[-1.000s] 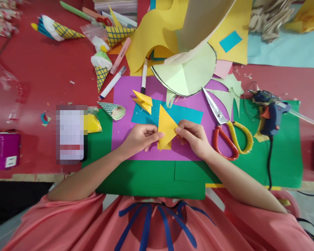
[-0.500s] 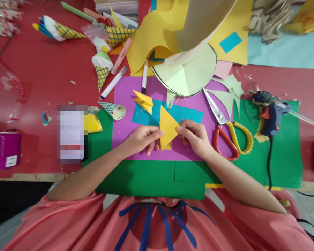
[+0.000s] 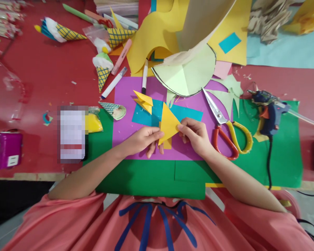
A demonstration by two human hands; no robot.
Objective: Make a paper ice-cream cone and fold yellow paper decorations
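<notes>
A yellow paper triangle (image 3: 168, 123) is held up between both hands over the purple sheet (image 3: 122, 139). My left hand (image 3: 146, 140) pinches its lower left edge between thumb and fingers. At its right corner, the thumb and finger of my right hand (image 3: 194, 135) grip it too. Under the triangle lies a small yellow paper piece (image 3: 167, 143), partly hidden. Just beyond are a blue paper strip (image 3: 187, 113) and a folded yellow paper shape (image 3: 144, 101). Large scissors (image 3: 222, 123) with red and yellow handles rest to the right, blades nearly closed.
A glue gun (image 3: 272, 113) lies on the green sheet (image 3: 146, 177) at the right. Pale green paper (image 3: 188, 75) and yellow sheets (image 3: 157, 31) fill the back. Small paper cones (image 3: 103, 71), markers (image 3: 113, 83) and a blurred-out flat object (image 3: 72, 134) are on the left.
The yellow triangle has tilted slightly clockwise, its top point shifting right. More of the small yellow piece below shows. Both hands keep their grip.
</notes>
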